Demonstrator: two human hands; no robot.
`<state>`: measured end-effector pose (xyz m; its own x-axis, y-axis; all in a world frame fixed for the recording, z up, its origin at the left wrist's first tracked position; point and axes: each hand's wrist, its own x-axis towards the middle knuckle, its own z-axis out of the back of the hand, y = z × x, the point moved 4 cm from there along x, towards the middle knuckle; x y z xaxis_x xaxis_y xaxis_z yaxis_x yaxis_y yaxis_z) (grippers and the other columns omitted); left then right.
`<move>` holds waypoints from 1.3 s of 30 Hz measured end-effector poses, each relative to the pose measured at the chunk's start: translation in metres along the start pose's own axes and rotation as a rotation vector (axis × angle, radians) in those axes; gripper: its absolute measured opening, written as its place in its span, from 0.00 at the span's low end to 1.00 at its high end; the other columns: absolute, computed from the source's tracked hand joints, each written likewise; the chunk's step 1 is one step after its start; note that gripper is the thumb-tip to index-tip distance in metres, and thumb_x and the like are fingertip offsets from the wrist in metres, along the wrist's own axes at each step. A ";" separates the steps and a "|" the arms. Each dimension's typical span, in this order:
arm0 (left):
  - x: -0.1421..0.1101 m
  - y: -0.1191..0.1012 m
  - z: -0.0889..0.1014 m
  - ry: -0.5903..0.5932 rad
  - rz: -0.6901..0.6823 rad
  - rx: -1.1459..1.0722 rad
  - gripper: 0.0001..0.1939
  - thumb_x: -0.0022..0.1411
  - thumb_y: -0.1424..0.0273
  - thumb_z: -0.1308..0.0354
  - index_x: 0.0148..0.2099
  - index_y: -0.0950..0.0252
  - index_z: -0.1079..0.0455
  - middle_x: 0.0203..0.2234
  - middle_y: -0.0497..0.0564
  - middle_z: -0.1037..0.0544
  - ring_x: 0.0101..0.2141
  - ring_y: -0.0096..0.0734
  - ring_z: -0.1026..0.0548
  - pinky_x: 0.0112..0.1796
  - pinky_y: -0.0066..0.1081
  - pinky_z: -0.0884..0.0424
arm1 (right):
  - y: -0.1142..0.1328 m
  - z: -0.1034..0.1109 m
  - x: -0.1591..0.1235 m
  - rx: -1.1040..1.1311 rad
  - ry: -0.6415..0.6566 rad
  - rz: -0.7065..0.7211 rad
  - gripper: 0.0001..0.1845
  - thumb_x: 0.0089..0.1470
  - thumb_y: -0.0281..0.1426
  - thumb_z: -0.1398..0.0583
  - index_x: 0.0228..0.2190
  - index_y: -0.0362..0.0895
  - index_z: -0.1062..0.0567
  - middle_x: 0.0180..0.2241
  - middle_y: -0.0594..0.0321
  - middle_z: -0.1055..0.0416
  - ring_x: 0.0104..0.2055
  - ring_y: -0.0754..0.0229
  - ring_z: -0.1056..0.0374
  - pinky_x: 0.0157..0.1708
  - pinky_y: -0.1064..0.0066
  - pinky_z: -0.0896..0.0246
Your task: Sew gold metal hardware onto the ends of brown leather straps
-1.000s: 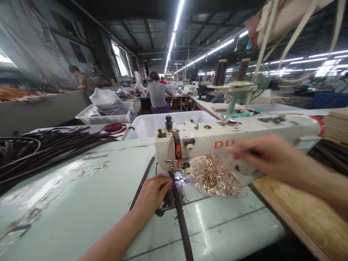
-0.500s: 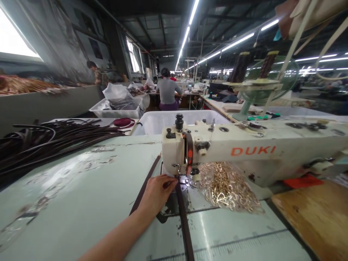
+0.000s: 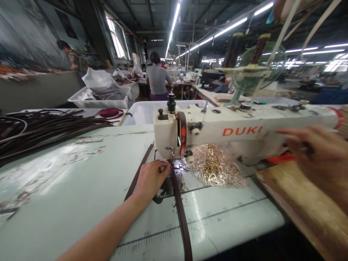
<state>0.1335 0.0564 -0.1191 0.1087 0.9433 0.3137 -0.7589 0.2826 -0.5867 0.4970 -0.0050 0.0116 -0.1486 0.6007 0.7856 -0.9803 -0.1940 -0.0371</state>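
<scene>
My left hand [image 3: 152, 177] is beside the presser foot of a white sewing machine [image 3: 209, 131], thumb and fingers pinched at a dark brown strap [image 3: 179, 210]. The strap runs from under the foot down over the table's front edge. Another length of dark strap [image 3: 138, 174] passes behind my left wrist, with a small metal piece near its top end. My right hand [image 3: 318, 148], blurred, is in the air before the machine's right end, index finger stretched out and nothing visible in it. The pinched fingertips partly hide the strap at the needle.
A clear bag of gold-coloured metal hooks [image 3: 217, 166] lies under the machine arm. Dark straps [image 3: 54, 130] are piled at left, near a burgundy roll [image 3: 111, 113]. A wooden board [image 3: 293, 203] is at right. White bins [image 3: 136, 108] and a seated person [image 3: 158, 79] are beyond.
My right hand has come into view at the right, in front of the machine. My left hand keeps its pinch by the presser foot. The view has shifted, so the scene sits further left and higher.
</scene>
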 end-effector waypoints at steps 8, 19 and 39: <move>-0.001 0.000 -0.001 -0.004 -0.028 0.043 0.11 0.59 0.69 0.47 0.36 0.60 0.22 0.30 0.47 0.20 0.27 0.33 0.26 0.33 0.30 0.32 | 0.166 -0.103 -0.020 0.336 0.711 0.305 0.11 0.59 0.34 0.44 0.41 0.52 0.24 0.34 0.64 0.27 0.35 0.60 0.31 0.29 0.72 0.46; 0.000 -0.001 -0.002 0.023 -0.039 0.065 0.11 0.58 0.70 0.47 0.36 0.60 0.22 0.31 0.47 0.20 0.28 0.32 0.25 0.33 0.28 0.33 | 0.179 -0.159 -0.020 0.269 0.681 0.041 0.13 0.58 0.36 0.45 0.33 0.42 0.24 0.33 0.56 0.26 0.33 0.54 0.30 0.29 0.70 0.47; 0.000 -0.004 -0.004 0.032 -0.045 0.120 0.11 0.62 0.66 0.47 0.38 0.59 0.23 0.34 0.47 0.21 0.29 0.33 0.25 0.34 0.30 0.32 | 0.189 -0.171 -0.021 0.444 0.689 -0.055 0.10 0.53 0.35 0.40 0.32 0.43 0.21 0.32 0.56 0.25 0.36 0.53 0.30 0.34 0.69 0.44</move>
<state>0.1393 0.0560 -0.1195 0.1630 0.9357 0.3129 -0.8239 0.3036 -0.4786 0.2922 0.0784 -0.1179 -0.2899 0.9319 0.2179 -0.8672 -0.3521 0.3523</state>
